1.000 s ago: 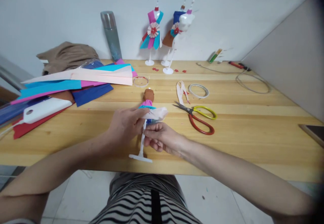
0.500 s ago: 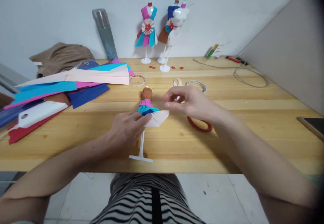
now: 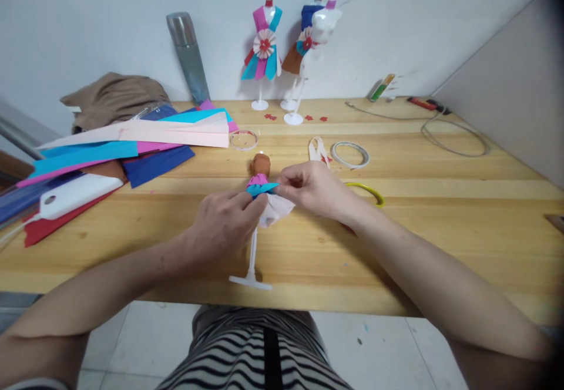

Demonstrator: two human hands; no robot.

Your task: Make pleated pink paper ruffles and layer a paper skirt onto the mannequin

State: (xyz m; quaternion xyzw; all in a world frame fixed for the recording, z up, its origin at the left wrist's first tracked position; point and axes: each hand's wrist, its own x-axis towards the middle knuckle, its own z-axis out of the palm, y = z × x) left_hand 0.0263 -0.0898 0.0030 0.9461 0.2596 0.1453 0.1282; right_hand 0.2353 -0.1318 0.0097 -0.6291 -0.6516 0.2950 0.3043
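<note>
A small mannequin on a white stand lies flat on the wooden table, dressed in brown, pink, teal and pale pink paper. My left hand is closed on its waist and pale skirt. My right hand pinches the teal paper band at the mannequin's right side. Its brown top points away from me.
Scissors with a yellow handle lie partly under my right arm. A tape ring and a paper scrap are behind. Coloured paper sheets lie at left, three dressed mannequins and a flask by the wall, a cable at right.
My right hand left the stand's pole, lifted over the scissors, then came down onto the teal band. The left hand stayed on the mannequin.
</note>
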